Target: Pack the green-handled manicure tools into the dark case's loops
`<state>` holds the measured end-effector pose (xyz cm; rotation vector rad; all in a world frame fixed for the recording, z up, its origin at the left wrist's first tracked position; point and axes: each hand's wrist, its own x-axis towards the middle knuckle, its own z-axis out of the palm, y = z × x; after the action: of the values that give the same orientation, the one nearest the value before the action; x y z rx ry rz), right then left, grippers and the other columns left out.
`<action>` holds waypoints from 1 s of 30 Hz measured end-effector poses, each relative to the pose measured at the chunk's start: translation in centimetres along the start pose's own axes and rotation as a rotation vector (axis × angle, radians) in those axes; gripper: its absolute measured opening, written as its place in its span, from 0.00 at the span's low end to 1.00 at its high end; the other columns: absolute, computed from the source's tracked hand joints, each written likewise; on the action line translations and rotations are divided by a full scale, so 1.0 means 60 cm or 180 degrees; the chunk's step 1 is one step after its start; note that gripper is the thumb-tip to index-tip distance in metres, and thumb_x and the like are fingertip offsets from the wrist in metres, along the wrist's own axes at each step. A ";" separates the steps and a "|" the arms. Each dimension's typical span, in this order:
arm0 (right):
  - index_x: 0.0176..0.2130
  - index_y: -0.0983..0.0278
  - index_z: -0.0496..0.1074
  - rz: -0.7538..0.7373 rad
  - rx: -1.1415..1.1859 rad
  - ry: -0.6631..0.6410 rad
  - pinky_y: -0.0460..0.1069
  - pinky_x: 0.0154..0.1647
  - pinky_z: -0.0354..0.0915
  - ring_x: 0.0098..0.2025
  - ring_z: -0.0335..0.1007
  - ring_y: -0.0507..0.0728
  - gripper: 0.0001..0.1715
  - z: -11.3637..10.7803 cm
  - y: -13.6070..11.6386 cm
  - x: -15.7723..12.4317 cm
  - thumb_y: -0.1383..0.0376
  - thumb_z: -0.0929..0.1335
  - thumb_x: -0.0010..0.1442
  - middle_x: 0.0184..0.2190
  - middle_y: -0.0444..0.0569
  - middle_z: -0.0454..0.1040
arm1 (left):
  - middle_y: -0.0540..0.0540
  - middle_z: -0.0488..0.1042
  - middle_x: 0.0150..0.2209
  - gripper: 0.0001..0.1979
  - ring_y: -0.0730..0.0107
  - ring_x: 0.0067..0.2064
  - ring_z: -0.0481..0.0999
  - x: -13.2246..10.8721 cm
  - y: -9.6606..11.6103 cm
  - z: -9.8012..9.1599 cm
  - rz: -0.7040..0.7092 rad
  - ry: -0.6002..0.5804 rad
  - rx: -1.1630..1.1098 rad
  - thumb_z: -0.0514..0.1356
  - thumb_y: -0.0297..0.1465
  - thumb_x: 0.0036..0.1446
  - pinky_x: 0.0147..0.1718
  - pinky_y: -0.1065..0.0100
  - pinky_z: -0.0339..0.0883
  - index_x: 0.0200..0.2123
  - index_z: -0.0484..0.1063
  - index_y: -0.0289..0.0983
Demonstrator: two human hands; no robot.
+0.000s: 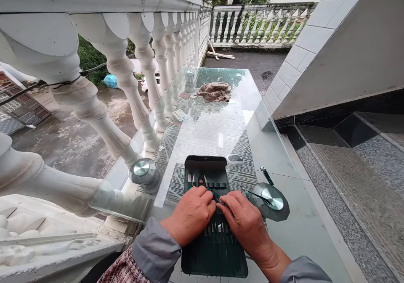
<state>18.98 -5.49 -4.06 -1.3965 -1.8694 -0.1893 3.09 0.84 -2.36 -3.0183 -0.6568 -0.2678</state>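
A manicure set case (214, 257), dark green, lies unfolded in front of me with several small metal tools in its loops. Over its middle, my left hand (195, 209) and my right hand (244, 218) meet with bent fingers. Between their fingertips is a slim dark green tool (216, 195); its exact kind is mostly hidden. Just past my right hand, a thin pointed tool with dark handles (260, 197) rests on the glass table (284, 190). A nail clipper (267, 175) lies a little farther off.
A computer mouse (235, 159) shows beyond the case. Farther along the table are a crumpled brown cloth (214, 92) and a small card (179, 115). White balusters (110, 64) run along the left; stone steps (356, 165) rise at the right.
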 end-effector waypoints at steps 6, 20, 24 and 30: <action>0.36 0.65 0.68 0.0030 -0.0020 -0.0027 0.47 0.36 0.64 0.33 0.66 0.52 0.06 -0.005 0.005 0.000 0.72 0.63 0.61 0.29 0.48 0.69 | 0.48 0.66 0.30 0.08 0.66 0.33 0.63 -0.001 -0.003 -0.004 -0.0005 -0.0042 0.0029 0.54 0.29 0.63 0.32 0.63 0.59 0.30 0.67 0.36; 0.33 0.63 0.67 0.0526 -0.0567 -0.0319 0.48 0.34 0.59 0.32 0.65 0.53 0.07 -0.034 0.049 -0.028 0.67 0.62 0.63 0.28 0.46 0.69 | 0.46 0.66 0.31 0.09 0.65 0.34 0.63 0.000 -0.002 -0.011 -0.0002 -0.0207 0.0066 0.51 0.28 0.64 0.33 0.63 0.61 0.32 0.68 0.35; 0.33 0.64 0.68 0.0476 -0.0525 -0.0365 0.48 0.35 0.59 0.33 0.65 0.54 0.08 -0.034 0.045 -0.025 0.67 0.61 0.63 0.29 0.47 0.69 | 0.47 0.66 0.31 0.09 0.66 0.33 0.63 0.000 -0.002 -0.011 -0.0015 -0.0204 0.0080 0.52 0.28 0.64 0.32 0.63 0.60 0.32 0.68 0.35; 0.40 0.66 0.71 0.0084 -0.0502 -0.0326 0.49 0.36 0.60 0.34 0.65 0.54 0.10 -0.030 0.038 -0.021 0.68 0.62 0.63 0.29 0.49 0.69 | 0.46 0.66 0.31 0.09 0.66 0.34 0.63 0.001 -0.002 -0.009 0.0015 -0.0208 0.0070 0.51 0.28 0.64 0.33 0.64 0.60 0.32 0.68 0.35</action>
<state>21.95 -6.53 -4.34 -1.5628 -1.9536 -0.2615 3.02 0.92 -1.84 -3.0185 -0.6525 -0.1610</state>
